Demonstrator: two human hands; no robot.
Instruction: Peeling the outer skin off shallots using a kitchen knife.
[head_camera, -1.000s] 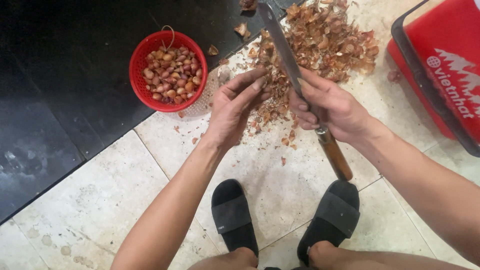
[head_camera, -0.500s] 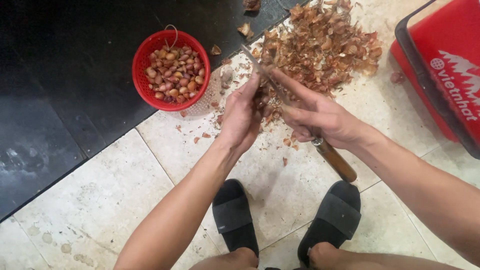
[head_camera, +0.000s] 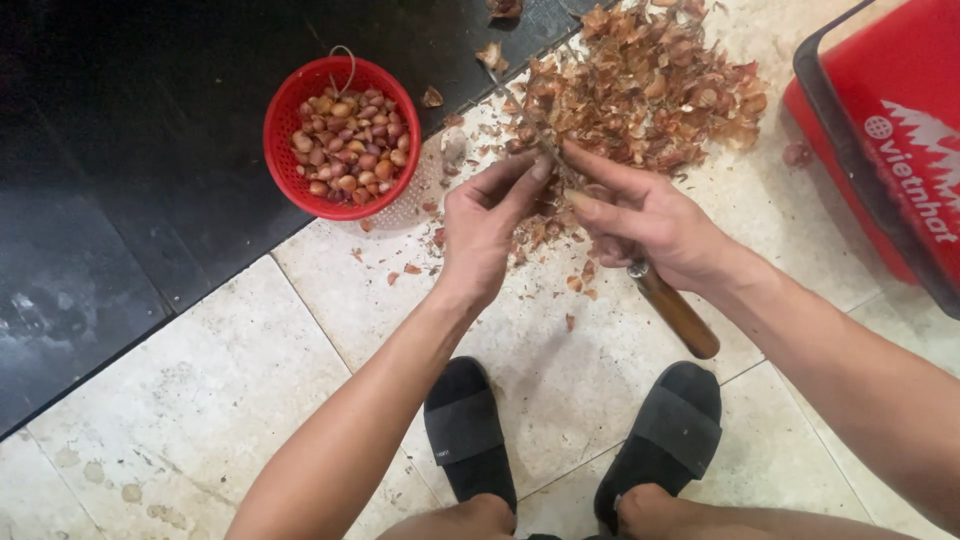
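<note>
Your right hand (head_camera: 655, 225) is wrapped tight around a knife, its wooden handle (head_camera: 675, 310) jutting back toward your sandals (head_camera: 570, 430) and the blade running forward under your thumb, so the edge meets whatever your left hand (head_camera: 485, 225) pinches at its fingertips. That piece is too small and hidden to name, probably a shallot like those in the red basket (head_camera: 340, 135). You work right over the pile of dry skins (head_camera: 640, 95), so peelings drop onto it. The basket sits near, to your left on the dark floor; a red crate (head_camera: 880, 150) hems in your right, and pale tile (head_camera: 200, 400) lies open toward you.
</note>
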